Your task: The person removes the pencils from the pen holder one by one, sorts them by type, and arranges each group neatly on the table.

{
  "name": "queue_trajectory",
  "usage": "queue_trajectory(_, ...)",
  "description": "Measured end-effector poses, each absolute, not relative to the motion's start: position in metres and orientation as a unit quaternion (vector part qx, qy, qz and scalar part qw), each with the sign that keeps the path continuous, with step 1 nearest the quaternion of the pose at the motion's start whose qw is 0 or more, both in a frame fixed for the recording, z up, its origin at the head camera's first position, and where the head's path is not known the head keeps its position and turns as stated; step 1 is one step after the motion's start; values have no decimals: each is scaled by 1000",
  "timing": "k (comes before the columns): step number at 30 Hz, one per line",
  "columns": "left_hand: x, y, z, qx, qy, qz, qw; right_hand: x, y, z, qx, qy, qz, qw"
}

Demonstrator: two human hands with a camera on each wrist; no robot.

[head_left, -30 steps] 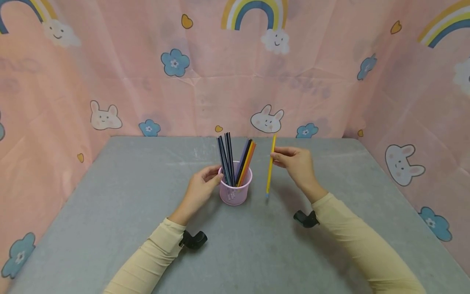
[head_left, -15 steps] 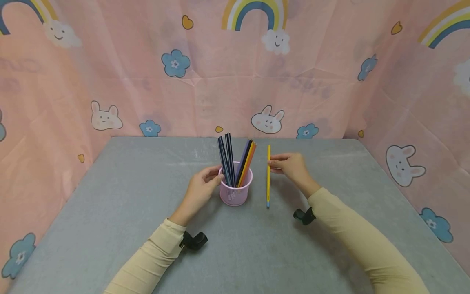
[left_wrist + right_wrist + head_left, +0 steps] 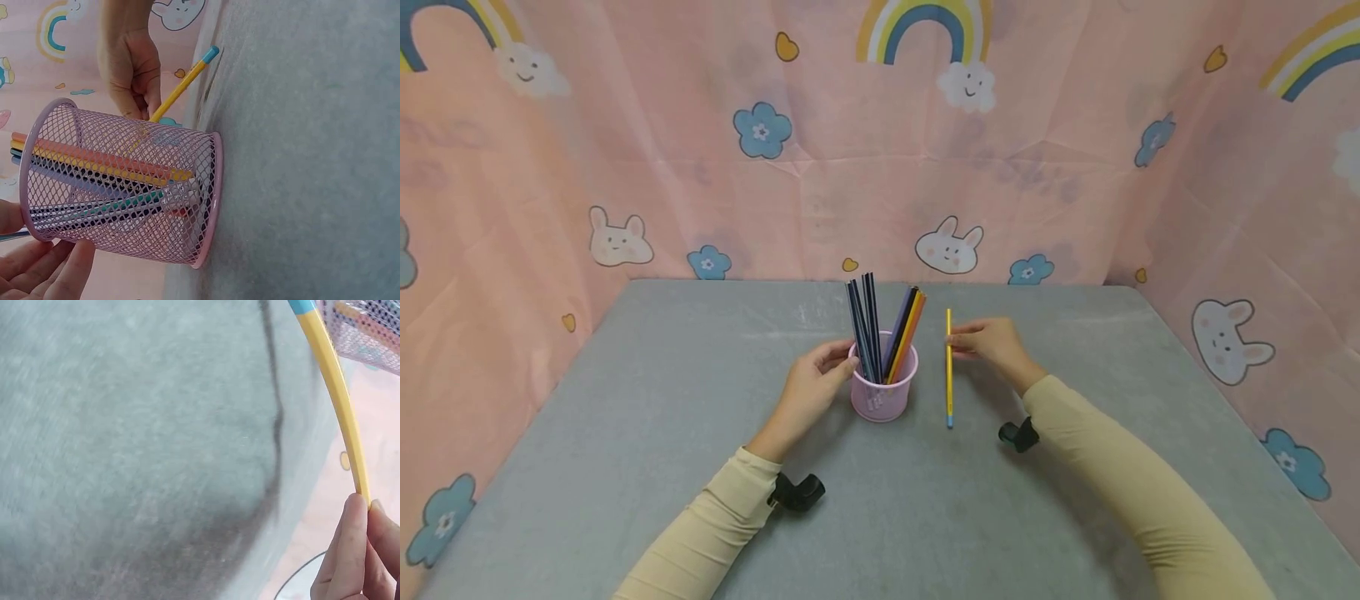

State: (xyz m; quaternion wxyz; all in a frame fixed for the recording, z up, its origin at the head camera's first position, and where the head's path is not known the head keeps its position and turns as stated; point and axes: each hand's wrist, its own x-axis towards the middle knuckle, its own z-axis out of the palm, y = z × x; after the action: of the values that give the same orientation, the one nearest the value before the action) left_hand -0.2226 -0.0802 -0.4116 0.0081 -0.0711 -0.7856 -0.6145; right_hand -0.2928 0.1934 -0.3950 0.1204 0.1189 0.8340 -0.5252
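Note:
A pink mesh pencil cup [image 3: 880,404] stands upright on the table, holding several dark, purple, black and orange pencils [image 3: 100,164]. My left hand [image 3: 808,390] grips the cup at its left side near the rim, thumb in front and fingers behind. To the right of the cup, my right hand [image 3: 992,343] pinches a yellow pencil [image 3: 949,375] between thumb and fingertips. The pencil's blue end [image 3: 211,54] points down and toward me, close over the table in the left wrist view. The pencil's upper end rises past the right fingertips in the head view.
The grey table [image 3: 700,400] runs back to a pink patterned cloth [image 3: 850,192] hung behind it and at both sides. A black wrist camera sits at each cuff, the left camera [image 3: 797,492] and the right camera [image 3: 1019,435].
My right hand has moved a little toward me and lower with the yellow pencil, whose lean has straightened in the head view. The left hand and cup have stayed in place.

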Motion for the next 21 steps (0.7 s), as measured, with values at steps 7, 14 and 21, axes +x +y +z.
queue_trajectory(7,-221,-80,-410,-77,-786,-614,14,-296,192,-403,106,826,-535,140)
queue_trajectory(14,-221,-79,-410,-76,-788,-611,17,-298,192,-407,112,833,-520,152)
queue_trajectory(21,-221,-79,-411,-77,-786,-613,18,-302,189,-411,136,832,-514,157)
